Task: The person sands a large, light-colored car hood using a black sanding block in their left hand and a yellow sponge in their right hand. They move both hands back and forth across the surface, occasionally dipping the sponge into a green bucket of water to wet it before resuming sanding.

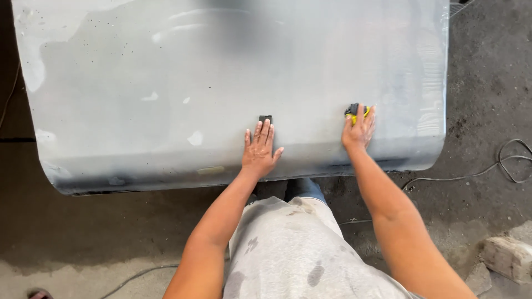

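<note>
Left hand (259,150) lies flat on the grey primed panel (233,77), fingers spread and released, gripping nothing; small dark sanding pad (265,118) sits on the panel right at the fingertips, touching or just beyond them. Right hand (358,130) presses a yellow-and-black sanding block (353,111) against the panel, fingers draped over it, block poking out past the fingertips. Cable (512,160) on the floor at right.

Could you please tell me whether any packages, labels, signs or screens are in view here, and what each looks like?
None can be seen: only a pale grey car body panel, a small dark sanding block at the left hand's fingertips, and a yellow-and-black sanding pad under the right hand.
</note>
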